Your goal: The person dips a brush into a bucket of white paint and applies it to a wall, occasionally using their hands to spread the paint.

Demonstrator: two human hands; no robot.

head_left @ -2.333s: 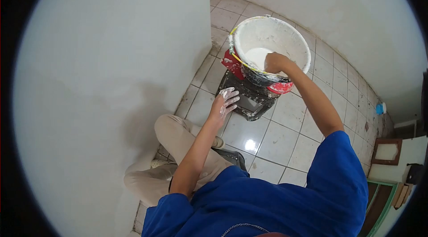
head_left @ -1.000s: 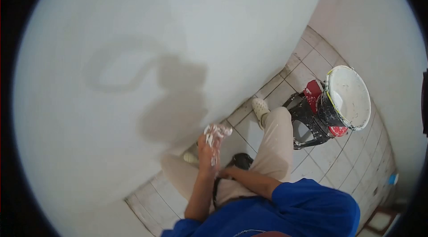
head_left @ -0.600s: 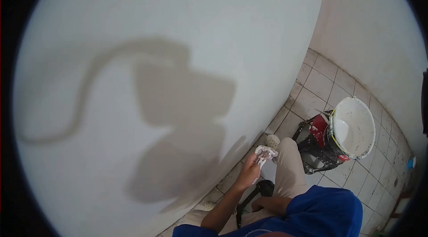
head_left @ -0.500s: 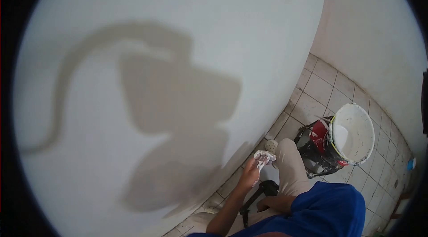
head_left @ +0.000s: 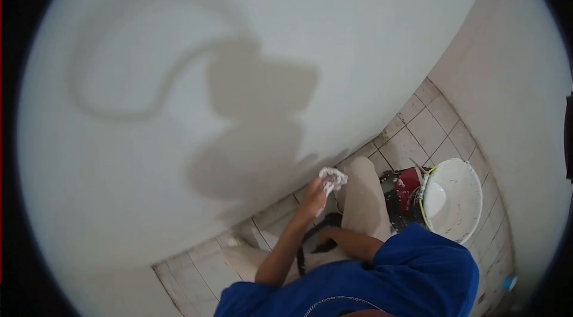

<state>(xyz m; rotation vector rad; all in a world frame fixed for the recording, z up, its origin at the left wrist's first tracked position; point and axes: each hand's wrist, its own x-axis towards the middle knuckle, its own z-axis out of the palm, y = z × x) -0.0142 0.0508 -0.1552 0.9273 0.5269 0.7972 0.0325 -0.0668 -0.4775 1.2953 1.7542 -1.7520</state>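
My left hand point(head_left: 316, 195) is raised in front of my knee, close to the wall. Its fingers are closed on a crumpled white rag point(head_left: 332, 179), which looks wet or smeared with paint. My right forearm crosses my lap, and my right hand point(head_left: 326, 235) is low between my legs beside a curved black object point(head_left: 311, 238). The fingers of that hand are hidden, so its grip does not show. Right of my knee stands a paint-splashed white bucket point(head_left: 456, 198), with a red and black container point(head_left: 404, 189) against it.
A smooth white wall point(head_left: 149, 156) fills the left side, carrying the shadow of my head and a looped cable. Grimy floor tiles point(head_left: 412, 144) run along its foot to a second wall point(head_left: 507, 108). A small blue item point(head_left: 509, 283) lies at the lower right.
My view has shifted, so the bucket, knee and left hand appear further left. The shadow on the wall has shrunk and changed shape. My left hand still holds the rag.
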